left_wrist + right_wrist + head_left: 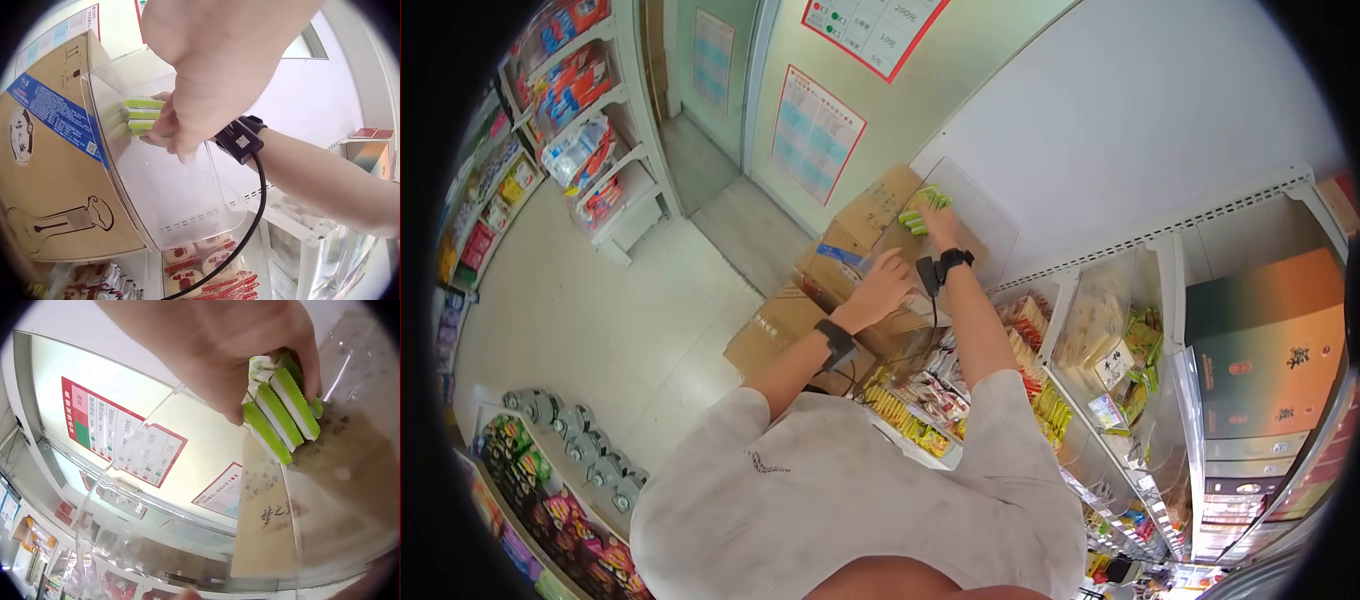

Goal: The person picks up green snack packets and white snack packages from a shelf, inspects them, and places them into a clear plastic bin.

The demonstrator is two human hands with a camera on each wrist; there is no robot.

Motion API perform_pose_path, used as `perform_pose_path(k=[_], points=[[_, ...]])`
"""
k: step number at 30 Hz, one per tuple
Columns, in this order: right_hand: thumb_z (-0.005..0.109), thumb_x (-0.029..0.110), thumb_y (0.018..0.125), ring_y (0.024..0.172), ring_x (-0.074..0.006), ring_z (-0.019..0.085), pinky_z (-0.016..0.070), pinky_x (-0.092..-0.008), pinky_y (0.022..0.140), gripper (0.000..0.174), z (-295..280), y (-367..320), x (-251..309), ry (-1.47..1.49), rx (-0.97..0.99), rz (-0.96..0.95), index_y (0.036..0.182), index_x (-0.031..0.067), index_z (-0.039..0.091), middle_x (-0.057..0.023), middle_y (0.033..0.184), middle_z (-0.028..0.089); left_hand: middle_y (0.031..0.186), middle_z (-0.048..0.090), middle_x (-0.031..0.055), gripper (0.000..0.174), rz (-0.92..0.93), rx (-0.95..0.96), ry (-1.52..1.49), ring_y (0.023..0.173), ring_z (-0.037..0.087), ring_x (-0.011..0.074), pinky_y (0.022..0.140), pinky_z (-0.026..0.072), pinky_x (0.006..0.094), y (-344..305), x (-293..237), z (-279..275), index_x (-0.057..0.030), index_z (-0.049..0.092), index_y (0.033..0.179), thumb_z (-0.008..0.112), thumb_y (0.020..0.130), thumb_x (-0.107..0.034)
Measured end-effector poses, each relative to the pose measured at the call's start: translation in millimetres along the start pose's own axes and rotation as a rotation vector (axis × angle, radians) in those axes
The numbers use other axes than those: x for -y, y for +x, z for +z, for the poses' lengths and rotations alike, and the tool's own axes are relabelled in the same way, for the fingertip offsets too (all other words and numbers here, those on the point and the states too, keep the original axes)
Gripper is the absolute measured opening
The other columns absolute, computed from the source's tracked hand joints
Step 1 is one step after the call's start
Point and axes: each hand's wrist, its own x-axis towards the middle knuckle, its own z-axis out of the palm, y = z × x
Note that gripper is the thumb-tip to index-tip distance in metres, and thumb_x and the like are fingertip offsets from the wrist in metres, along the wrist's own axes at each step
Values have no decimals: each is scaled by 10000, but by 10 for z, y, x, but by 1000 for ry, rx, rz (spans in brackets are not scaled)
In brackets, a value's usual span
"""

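Note:
My right hand [940, 224] grips several packets with green crimped ends [281, 415], stacked flat against one another. It holds them at a clear plastic bin [181, 206], whose walls show around the packets in the left wrist view. The left hand [883, 290] reaches toward the bin's near side, its fingers loosely extended. In the left wrist view this hand fills the top and partly hides the right hand behind it. A brown carton [56, 169] with blue tape stands right beside the bin. Each wrist wears a black strap, and a cable runs from it.
Packaged snacks [920, 400] fill the low shelves below my arms. To the right, a white shelf rack carries a tub [1090, 335] and large gift boxes [1270, 350]. Glass doors with posters [818, 133] stand ahead. Further shelves [585, 120] line the left side.

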Motion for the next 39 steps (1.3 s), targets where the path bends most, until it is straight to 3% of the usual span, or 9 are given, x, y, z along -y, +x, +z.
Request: perform_pose_path(k=[3,4,6,10,16,22,31,34,39], points=[[649,570,880,933,-465,701,539,-501,759,626,155,148,-22,102,-21,-23,908,-48,738,-315,927,713,958,579,86,203,18,-12,-17,1103,563,299,1100,388,458,-42,34,-28,-86,663,897,754,850,-261],[698,481,885,880,-439,717,537,-499,736,526,93,203,88,50,94,160,951,-39,731,-286,942,728,960,577,86,203,16,-7,-52,1101,562,299,1076,397,454,-35,49,-42,-90,663,900,755,850,-264],[739,409,872,868,-413,719,542,-477,748,468,-191,-59,379,447,237,143,997,-41,719,-257,960,736,957,573,83,205,33,4,-83,1093,561,298,1048,407,449,64,129,-69,-97,661,906,757,850,-269],[793,277,834,897,-353,716,549,-425,804,409,-329,-36,224,445,532,46,1102,-18,697,-193,1004,747,937,568,70,209,41,17,-100,1069,564,293,1044,407,448,34,144,-57,-104,653,914,758,854,-274],[775,260,812,918,-339,717,552,-420,817,383,-22,176,-44,99,206,-160,1112,31,707,-166,1002,754,927,563,71,195,41,40,-73,1055,569,287,1038,405,444,48,175,-75,-110,642,911,750,869,-267],[762,217,900,858,-178,685,572,-354,743,330,-4,298,-107,342,348,-2,1191,80,687,-41,993,707,940,567,69,186,39,12,-102,1047,561,287,1039,395,436,73,234,-77,-122,655,923,738,866,-278],[821,324,854,747,-233,699,600,-323,643,469,-23,77,101,453,376,186,1200,46,669,-114,1118,689,920,569,50,173,68,20,-34,1026,556,259,1038,395,429,87,253,-58,-144,670,914,727,871,-302],[788,321,903,1088,-217,639,605,-376,766,431,134,259,126,321,399,276,1247,101,652,-66,1202,647,935,572,55,185,73,41,-59,1027,562,267,1037,392,438,72,263,-68,-138,664,927,727,887,-307],[790,278,902,1051,-204,631,594,-362,746,383,290,701,-135,216,434,324,1214,101,658,-51,1164,648,938,575,57,194,50,32,-64,1030,567,269,1033,392,437,59,346,9,-135,661,935,721,900,-316]])
